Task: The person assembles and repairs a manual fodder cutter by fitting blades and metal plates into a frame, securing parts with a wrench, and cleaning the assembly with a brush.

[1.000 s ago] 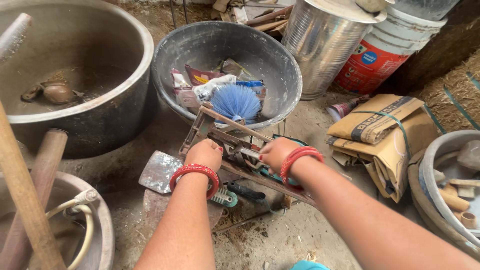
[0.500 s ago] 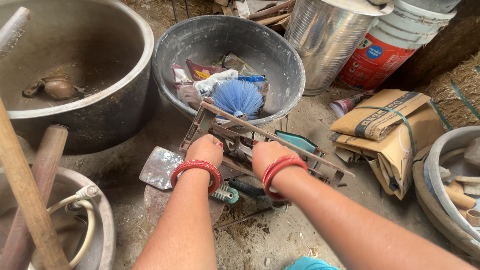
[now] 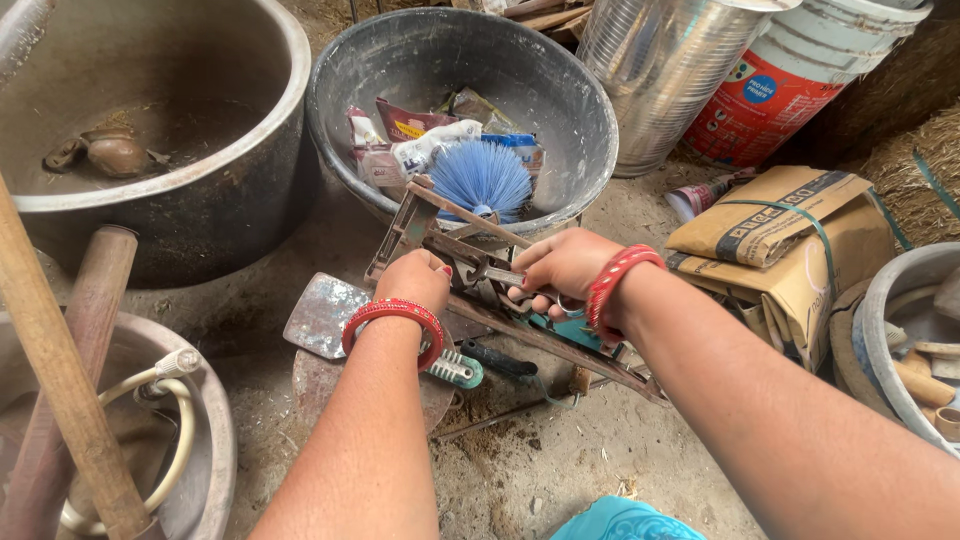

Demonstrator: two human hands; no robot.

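Far left of the hands, a thick wooden pole (image 3: 55, 370) leans over a shallow metal basin (image 3: 205, 455) that holds a coiled pale hose (image 3: 165, 440). Above them sits a large dull metal pot (image 3: 235, 200). Just left of the left hand lies a flat worn trowel blade (image 3: 322, 318). The left hand (image 3: 415, 283), with a red bangle at the wrist, is curled closed on the near edge of a rusty metal frame tool (image 3: 470, 255) lying on the dirt floor. Beyond both hands, a grey round metal pan (image 3: 570, 110) holds a blue bristle brush (image 3: 482, 178) and crumpled packets. The right hand (image 3: 562, 268), also bangled, grips the frame's middle with fingers folded round it. Right of it lie folded brown cardboard sheets (image 3: 790, 255), strapped with green tape.
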